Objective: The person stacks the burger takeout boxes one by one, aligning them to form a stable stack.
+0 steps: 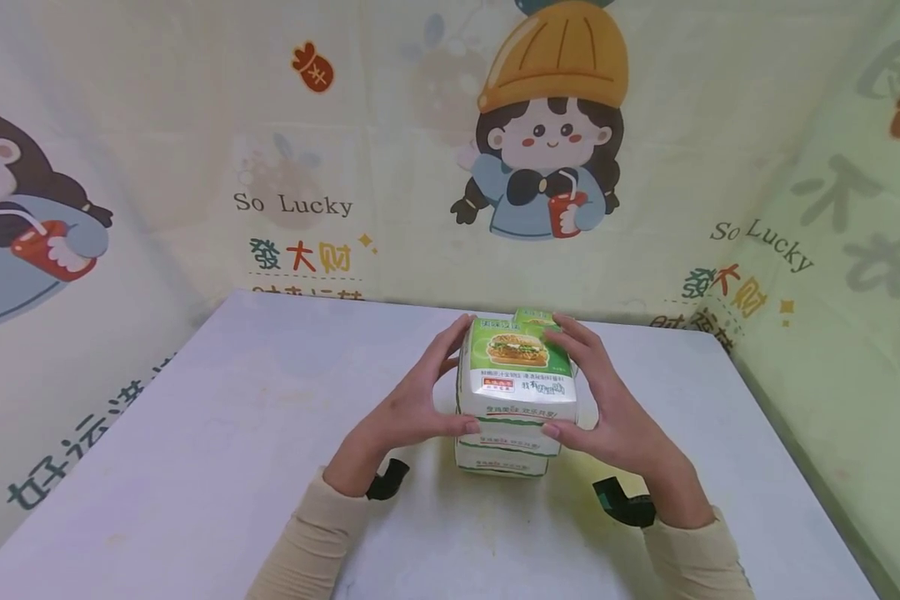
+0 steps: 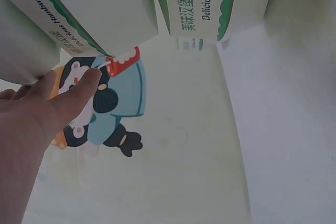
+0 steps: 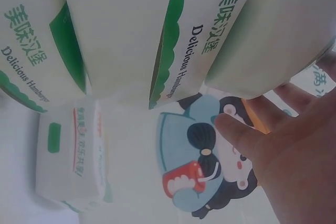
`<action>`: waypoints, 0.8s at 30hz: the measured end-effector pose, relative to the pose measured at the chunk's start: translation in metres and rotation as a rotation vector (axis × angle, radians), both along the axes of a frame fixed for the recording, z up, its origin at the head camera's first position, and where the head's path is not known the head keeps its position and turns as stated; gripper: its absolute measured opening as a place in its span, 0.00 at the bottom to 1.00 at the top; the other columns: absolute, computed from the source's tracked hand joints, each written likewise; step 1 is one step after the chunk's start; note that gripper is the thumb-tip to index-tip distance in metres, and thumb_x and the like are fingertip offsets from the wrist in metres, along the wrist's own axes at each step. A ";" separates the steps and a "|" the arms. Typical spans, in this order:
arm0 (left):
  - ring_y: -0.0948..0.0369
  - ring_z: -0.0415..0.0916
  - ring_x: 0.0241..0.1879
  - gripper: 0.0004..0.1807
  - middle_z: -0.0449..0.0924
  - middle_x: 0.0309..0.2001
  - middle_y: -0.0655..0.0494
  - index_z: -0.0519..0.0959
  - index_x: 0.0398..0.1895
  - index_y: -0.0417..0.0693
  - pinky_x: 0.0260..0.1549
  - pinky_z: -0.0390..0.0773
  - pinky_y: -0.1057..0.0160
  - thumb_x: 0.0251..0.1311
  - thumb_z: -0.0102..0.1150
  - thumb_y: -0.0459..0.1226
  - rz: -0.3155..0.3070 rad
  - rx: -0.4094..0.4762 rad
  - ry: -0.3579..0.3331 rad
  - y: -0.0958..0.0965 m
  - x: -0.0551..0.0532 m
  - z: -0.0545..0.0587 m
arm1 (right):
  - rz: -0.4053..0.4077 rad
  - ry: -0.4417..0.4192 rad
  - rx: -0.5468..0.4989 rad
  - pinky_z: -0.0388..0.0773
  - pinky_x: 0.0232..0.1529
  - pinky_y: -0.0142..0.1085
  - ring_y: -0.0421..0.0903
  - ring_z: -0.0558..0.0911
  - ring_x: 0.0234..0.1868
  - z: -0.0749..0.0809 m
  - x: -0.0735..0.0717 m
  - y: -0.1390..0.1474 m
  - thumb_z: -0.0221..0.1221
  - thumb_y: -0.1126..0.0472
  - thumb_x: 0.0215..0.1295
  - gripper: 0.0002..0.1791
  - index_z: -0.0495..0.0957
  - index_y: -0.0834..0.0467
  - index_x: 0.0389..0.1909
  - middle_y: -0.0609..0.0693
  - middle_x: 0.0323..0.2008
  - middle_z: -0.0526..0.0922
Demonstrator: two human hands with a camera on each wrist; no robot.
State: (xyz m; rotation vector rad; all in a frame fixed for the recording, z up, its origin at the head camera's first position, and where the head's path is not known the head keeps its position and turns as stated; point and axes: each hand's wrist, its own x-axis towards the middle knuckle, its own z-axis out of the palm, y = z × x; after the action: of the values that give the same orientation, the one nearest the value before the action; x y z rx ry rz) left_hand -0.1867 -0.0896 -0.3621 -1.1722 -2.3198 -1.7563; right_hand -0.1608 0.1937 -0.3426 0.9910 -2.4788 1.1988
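Note:
In the head view, white-and-green hamburger boxes stand stacked on the table, a burger picture on the lid of the top box (image 1: 517, 362). Below it are a middle box (image 1: 513, 439) and a bottom box (image 1: 502, 463), set slightly left. My left hand (image 1: 412, 396) holds the top box at its left side, thumb at the lower front and fingers toward the far edge. On the opposite side, my right hand (image 1: 618, 408) grips it likewise. The wrist views show each hand beside the upper pale box wall (image 3: 273, 30), above printed "Delicious Hamburger" lids (image 2: 205, 3).
Behind the stack, another green-topped box (image 1: 534, 316) peeks out; the right wrist view shows its white side (image 3: 71, 150). The white table (image 1: 217, 467) is bordered by cartoon-printed cloth walls (image 1: 405, 167) at the back and both sides.

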 end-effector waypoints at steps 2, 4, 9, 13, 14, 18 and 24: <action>0.62 0.47 0.78 0.60 0.46 0.79 0.65 0.43 0.79 0.64 0.72 0.61 0.48 0.49 0.75 0.45 0.007 -0.003 0.007 0.000 0.000 0.001 | 0.000 0.003 -0.002 0.67 0.60 0.65 0.45 0.51 0.75 0.000 0.000 0.000 0.72 0.61 0.47 0.54 0.54 0.46 0.76 0.47 0.79 0.43; 0.62 0.49 0.77 0.59 0.48 0.78 0.65 0.44 0.79 0.64 0.72 0.62 0.49 0.49 0.75 0.44 0.016 -0.011 0.016 0.000 0.001 0.001 | 0.005 0.004 -0.007 0.66 0.60 0.66 0.46 0.51 0.75 0.001 0.000 -0.001 0.72 0.61 0.47 0.55 0.54 0.46 0.76 0.47 0.79 0.43; 0.61 0.52 0.76 0.58 0.50 0.77 0.64 0.45 0.79 0.63 0.71 0.62 0.48 0.50 0.74 0.41 0.022 -0.014 0.031 0.000 0.000 0.001 | 0.025 -0.001 -0.042 0.60 0.64 0.69 0.46 0.52 0.76 0.002 -0.001 0.001 0.69 0.61 0.49 0.53 0.53 0.48 0.77 0.48 0.79 0.44; 0.62 0.52 0.75 0.57 0.51 0.77 0.65 0.46 0.79 0.63 0.71 0.62 0.47 0.50 0.73 0.41 0.025 -0.013 0.028 0.000 0.000 0.002 | 0.057 0.008 -0.100 0.54 0.65 0.72 0.47 0.51 0.76 -0.001 -0.006 0.006 0.64 0.57 0.56 0.47 0.53 0.51 0.77 0.53 0.79 0.45; 0.62 0.53 0.75 0.57 0.51 0.77 0.65 0.46 0.79 0.63 0.71 0.62 0.47 0.50 0.73 0.41 0.024 -0.015 0.027 0.000 0.000 0.002 | 0.062 0.004 -0.112 0.53 0.66 0.73 0.47 0.51 0.77 -0.002 -0.007 0.007 0.62 0.55 0.59 0.46 0.53 0.51 0.77 0.54 0.78 0.45; 0.62 0.53 0.75 0.57 0.52 0.76 0.65 0.46 0.79 0.63 0.71 0.62 0.46 0.50 0.73 0.39 0.031 -0.021 0.017 0.000 0.001 0.002 | 0.057 -0.015 -0.145 0.54 0.72 0.62 0.46 0.49 0.77 -0.005 -0.012 0.015 0.56 0.52 0.68 0.39 0.53 0.52 0.77 0.53 0.78 0.47; 0.64 0.53 0.74 0.57 0.53 0.76 0.66 0.47 0.79 0.64 0.72 0.60 0.48 0.49 0.73 0.38 0.040 -0.024 0.001 0.000 0.002 0.000 | 0.040 -0.052 -0.211 0.55 0.73 0.28 0.44 0.49 0.77 -0.006 -0.018 0.023 0.48 0.51 0.74 0.33 0.54 0.53 0.76 0.52 0.77 0.49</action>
State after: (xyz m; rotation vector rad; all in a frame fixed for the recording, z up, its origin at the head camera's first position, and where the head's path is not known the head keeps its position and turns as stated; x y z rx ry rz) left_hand -0.1845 -0.0893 -0.3616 -1.1213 -2.3532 -1.7190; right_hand -0.1784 0.2167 -0.3491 0.9676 -2.3195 1.4800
